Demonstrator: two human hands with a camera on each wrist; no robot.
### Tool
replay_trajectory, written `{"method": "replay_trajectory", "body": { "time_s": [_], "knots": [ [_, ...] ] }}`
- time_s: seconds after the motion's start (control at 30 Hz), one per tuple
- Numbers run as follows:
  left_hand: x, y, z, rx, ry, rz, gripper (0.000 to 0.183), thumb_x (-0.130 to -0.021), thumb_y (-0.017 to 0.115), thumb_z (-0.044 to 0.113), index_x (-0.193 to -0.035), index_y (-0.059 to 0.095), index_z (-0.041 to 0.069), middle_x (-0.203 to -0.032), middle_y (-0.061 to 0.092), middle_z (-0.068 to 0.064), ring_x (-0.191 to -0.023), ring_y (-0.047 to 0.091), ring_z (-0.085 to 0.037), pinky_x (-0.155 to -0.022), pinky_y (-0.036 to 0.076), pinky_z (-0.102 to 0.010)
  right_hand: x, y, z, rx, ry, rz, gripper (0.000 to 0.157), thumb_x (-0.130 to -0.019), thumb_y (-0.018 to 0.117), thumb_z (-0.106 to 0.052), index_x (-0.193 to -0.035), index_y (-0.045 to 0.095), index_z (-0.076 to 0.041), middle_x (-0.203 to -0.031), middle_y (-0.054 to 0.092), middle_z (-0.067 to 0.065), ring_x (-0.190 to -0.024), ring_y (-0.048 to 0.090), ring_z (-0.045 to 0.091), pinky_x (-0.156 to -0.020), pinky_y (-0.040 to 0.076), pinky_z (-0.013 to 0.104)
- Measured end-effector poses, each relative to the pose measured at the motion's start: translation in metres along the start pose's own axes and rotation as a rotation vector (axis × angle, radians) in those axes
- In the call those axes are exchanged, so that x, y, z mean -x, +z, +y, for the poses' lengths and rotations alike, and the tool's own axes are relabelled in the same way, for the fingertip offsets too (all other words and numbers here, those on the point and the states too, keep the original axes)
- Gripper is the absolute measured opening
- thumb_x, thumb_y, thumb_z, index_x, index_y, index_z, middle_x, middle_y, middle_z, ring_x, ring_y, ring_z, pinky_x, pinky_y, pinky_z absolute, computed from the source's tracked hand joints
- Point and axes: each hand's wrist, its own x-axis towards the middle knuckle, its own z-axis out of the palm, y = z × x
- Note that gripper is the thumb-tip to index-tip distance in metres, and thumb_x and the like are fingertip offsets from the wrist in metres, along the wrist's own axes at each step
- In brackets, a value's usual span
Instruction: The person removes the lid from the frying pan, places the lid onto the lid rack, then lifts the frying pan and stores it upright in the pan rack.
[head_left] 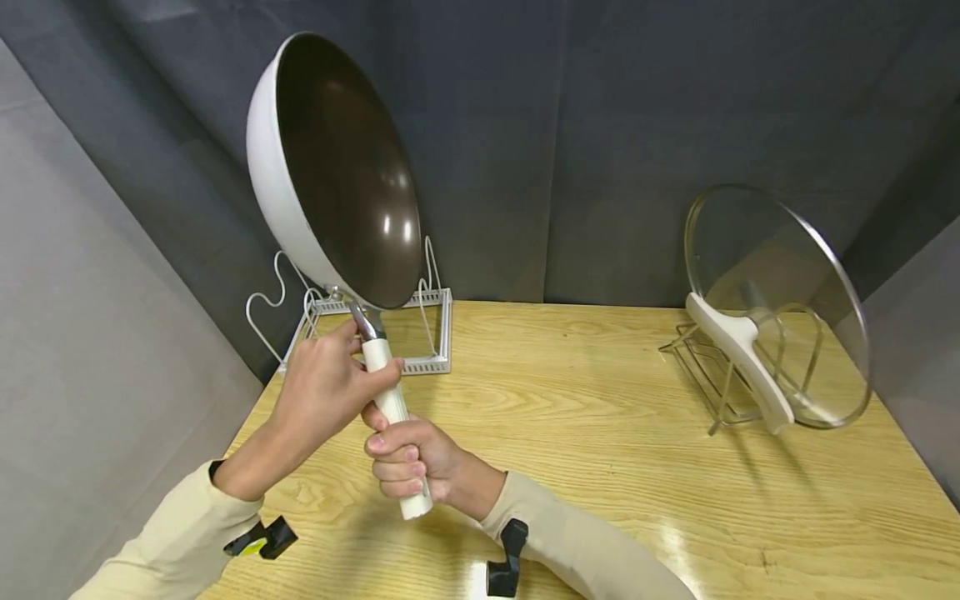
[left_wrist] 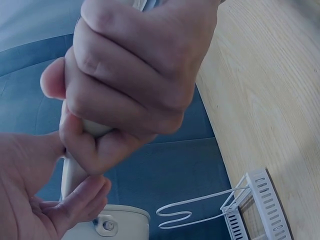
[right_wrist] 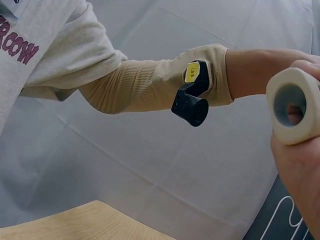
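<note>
A white wok with a dark inside is held up and tilted, its bowl upward and away from the person. My right hand grips the lower part of its white handle, fingers curled round it. Higher up, near the metal neck, my left hand holds the handle with its thumb across the front and its fingers behind. Seen from the left wrist, the right hand covers much of the handle. The right wrist view looks onto the hollow end of the handle.
Behind the wok, a white wire rack stands at the back left of the wooden table. On the right, a glass lid with a white grip leans in a metal wire stand. Dark cloth hangs behind the table.
</note>
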Motion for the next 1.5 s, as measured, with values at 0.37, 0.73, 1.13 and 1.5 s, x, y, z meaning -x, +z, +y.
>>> {"method": "replay_trajectory", "body": {
  "time_s": [0.37,0.73,1.13,1.5],
  "knots": [
    [-0.003,-0.003,0.003,-0.038,-0.013,-0.022,0.025,-0.081,0.078,0.022,-0.088,0.059,0.007,-0.06,0.058,0.0,-0.045,0.045,-0.012,-0.041,0.034,-0.032,-0.005,-0.006,0.005,-0.087,-0.029,-0.081,0.029,-0.093,0.041,0.001,-0.089,0.053,-0.025,-0.051,0.036,-0.015,-0.039,0.027,-0.001,-0.036,0.022,0.015],
    [-0.006,-0.002,0.003,-0.058,0.007,-0.03,0.023,-0.079,0.076,0.02,-0.083,0.059,0.006,-0.06,0.056,-0.002,-0.043,0.044,-0.014,-0.038,0.033,-0.031,-0.008,-0.009,0.01,-0.144,-0.048,-0.088,0.023,-0.09,0.062,-0.005,-0.089,0.053,-0.026,-0.05,0.031,-0.014,-0.038,0.025,0.0,-0.036,0.02,0.016],
    [-0.009,-0.001,0.002,-0.069,0.034,-0.046,0.021,-0.079,0.075,0.02,-0.085,0.061,0.006,-0.058,0.056,-0.002,-0.044,0.045,-0.015,-0.039,0.034,-0.032,-0.007,-0.012,0.013,-0.188,-0.054,-0.112,0.022,-0.091,0.065,-0.007,-0.09,0.053,-0.026,-0.051,0.03,-0.014,-0.039,0.023,0.0,-0.036,0.019,0.016],
    [-0.011,0.005,-0.003,-0.062,0.023,-0.056,0.023,-0.077,0.075,0.021,-0.085,0.06,0.006,-0.058,0.057,-0.002,-0.043,0.046,-0.015,-0.038,0.036,-0.031,-0.006,-0.015,0.014,-0.22,-0.065,-0.119,0.022,-0.092,0.065,-0.007,-0.09,0.052,-0.024,-0.051,0.028,-0.014,-0.04,0.022,0.001,-0.036,0.018,0.015]
  ]
}}
